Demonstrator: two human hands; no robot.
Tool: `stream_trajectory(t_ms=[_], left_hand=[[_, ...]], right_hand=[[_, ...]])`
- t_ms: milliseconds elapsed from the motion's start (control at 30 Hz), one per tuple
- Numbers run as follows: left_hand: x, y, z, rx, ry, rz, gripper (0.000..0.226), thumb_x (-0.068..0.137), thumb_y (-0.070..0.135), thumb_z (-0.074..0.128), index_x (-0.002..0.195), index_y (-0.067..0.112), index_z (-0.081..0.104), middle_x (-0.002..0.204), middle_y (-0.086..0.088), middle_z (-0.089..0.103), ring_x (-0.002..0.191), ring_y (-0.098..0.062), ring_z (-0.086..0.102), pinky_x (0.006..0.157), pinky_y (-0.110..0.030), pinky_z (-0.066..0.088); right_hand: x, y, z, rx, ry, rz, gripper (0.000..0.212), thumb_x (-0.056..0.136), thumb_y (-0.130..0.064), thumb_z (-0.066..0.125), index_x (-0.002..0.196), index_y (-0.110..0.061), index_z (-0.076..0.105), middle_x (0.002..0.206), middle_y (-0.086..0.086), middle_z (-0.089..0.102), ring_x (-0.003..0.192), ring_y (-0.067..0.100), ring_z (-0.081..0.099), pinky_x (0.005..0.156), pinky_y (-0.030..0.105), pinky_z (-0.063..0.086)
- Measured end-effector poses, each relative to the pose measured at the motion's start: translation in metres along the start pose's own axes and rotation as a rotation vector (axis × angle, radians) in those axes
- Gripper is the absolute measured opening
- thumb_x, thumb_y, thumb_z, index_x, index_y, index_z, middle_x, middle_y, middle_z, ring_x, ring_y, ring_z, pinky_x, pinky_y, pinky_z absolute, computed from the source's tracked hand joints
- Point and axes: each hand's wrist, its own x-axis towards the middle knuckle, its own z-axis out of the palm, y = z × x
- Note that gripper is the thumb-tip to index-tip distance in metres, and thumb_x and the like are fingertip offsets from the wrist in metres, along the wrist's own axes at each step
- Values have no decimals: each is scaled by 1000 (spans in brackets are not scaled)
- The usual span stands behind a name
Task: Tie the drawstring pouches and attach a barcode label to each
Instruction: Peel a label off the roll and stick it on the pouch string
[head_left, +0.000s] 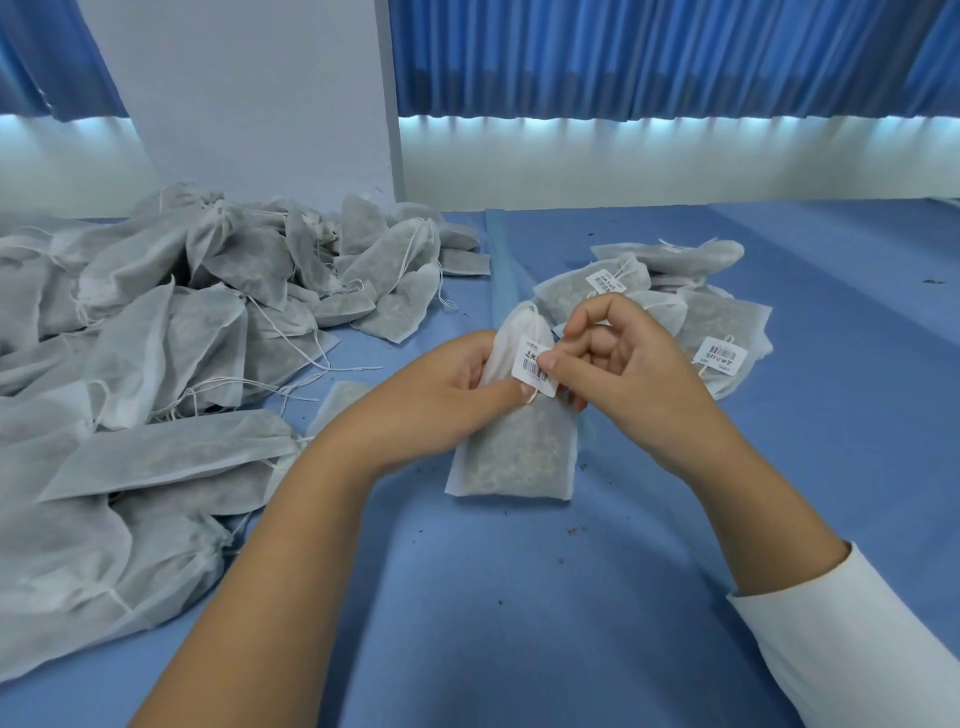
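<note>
Both hands meet mid-view. The left hand grips the gathered neck of one pouch, thumb pressed across it. The right hand pinches one white barcode label between thumb and forefinger, against that neck. The pouch's filled body lies on the blue table cover. At left I see a heap of unlabelled pouches, too tangled to count. At right sits a small stack of labelled pouches, perhaps five, with two tags plainly showing.

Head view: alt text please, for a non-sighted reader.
A person's left hand holds a white pouch by its neck while the right hand pinches a barcode label against it. Unlabelled pouches are heaped at left, labelled pouches lie at right, on a blue table.
</note>
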Motion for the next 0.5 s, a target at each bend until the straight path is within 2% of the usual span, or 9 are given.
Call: stream_trajectory(t_ms=[67, 133, 200, 267, 333, 400, 467, 500], left_hand=[[1, -1, -1, -4, -28, -21, 21, 100, 6, 51, 113, 17, 64, 108, 1, 74, 97, -4, 66, 85, -20, 52], [2, 1, 0, -42, -19, -63, 23, 96, 6, 53, 108, 21, 66, 95, 9, 74, 89, -4, 67, 75, -17, 52], [3, 2, 1, -64, 42, -122, 22, 86, 23, 61, 106, 25, 69, 96, 7, 74, 92, -11, 69, 80, -24, 51], [6, 1, 5, 3, 120, -119, 24, 87, 37, 63, 105, 23, 70, 98, 2, 74, 93, -17, 70, 83, -32, 50], [8, 2, 9, 76, 206, -87, 24, 98, 37, 57, 102, 18, 70, 95, -2, 74, 89, -22, 69, 80, -40, 51], [10, 0, 10, 69, 262, -86, 27, 101, 32, 53, 101, 12, 71, 101, -13, 73, 98, -34, 66, 91, -51, 50], [10, 1, 9, 9, 298, -76, 26, 99, 32, 56, 98, 13, 73, 104, -17, 72, 101, -37, 66, 97, -52, 48], [11, 1, 8, -23, 307, -74, 25, 96, 34, 58, 95, 16, 74, 102, -15, 73, 96, -33, 68, 95, -49, 49]], right_hand=[[0, 0, 0, -18, 11, -4, 24, 85, -2, 70, 91, -13, 50, 73, 7, 65, 62, 18, 57, 57, 22, 48], [0, 1, 0, -50, 26, -13, 24, 84, -3, 72, 91, -14, 50, 74, 8, 63, 64, 18, 57, 59, 24, 47], [-1, 1, 1, -82, 41, -28, 25, 83, -4, 73, 90, -13, 51, 75, 8, 63, 66, 17, 57, 63, 25, 47], [-1, 1, 3, -102, 65, -45, 26, 82, -6, 74, 89, -15, 51, 75, 8, 64, 67, 16, 58, 64, 24, 47], [-2, 2, 5, -132, 102, -63, 27, 81, -8, 76, 87, -18, 52, 74, 8, 66, 66, 15, 59, 64, 22, 48], [-2, 4, 7, -163, 151, -71, 29, 78, -11, 80, 87, -19, 54, 76, 4, 68, 65, 11, 59, 66, 20, 48], [-1, 4, 7, -208, 214, -66, 31, 74, -20, 84, 90, -21, 58, 84, -6, 67, 68, 5, 57, 67, 16, 46], [-1, 4, 6, -233, 238, -53, 31, 72, -25, 85, 92, -23, 61, 89, -10, 66, 69, 3, 56, 67, 14, 46]])
